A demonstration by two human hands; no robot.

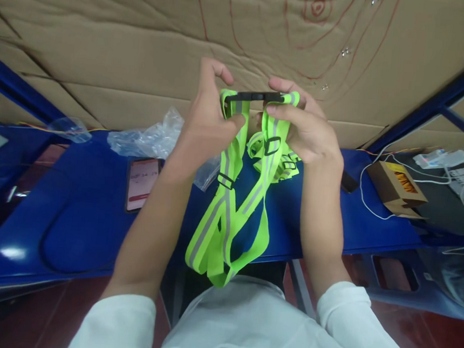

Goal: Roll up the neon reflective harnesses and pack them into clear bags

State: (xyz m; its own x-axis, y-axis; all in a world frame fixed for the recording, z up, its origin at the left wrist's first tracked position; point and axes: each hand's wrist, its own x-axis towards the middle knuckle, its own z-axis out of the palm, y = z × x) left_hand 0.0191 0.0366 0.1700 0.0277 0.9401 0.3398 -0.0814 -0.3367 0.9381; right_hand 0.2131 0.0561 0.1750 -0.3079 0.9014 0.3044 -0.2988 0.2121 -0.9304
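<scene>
The left hand [206, 123] and right hand [304, 129] pinch the ends of a black bar [255, 96] on the green vest [228, 217], held over the table [81, 220], its straps hanging loose and partly tangled.

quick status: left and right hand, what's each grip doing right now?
left hand: closed on the neon reflective strap, at its black buckle.
right hand: closed on the same strap, at the buckle's other end.

Wall past the left hand [206, 125] is just creased brown cardboard [105, 49] with red scribbles. Glossy blue table [69, 219] under it catches some glare. There's a blue frame bar [450, 94] right of the right hand [307, 129], and dark red floor [41, 314] below.
</scene>
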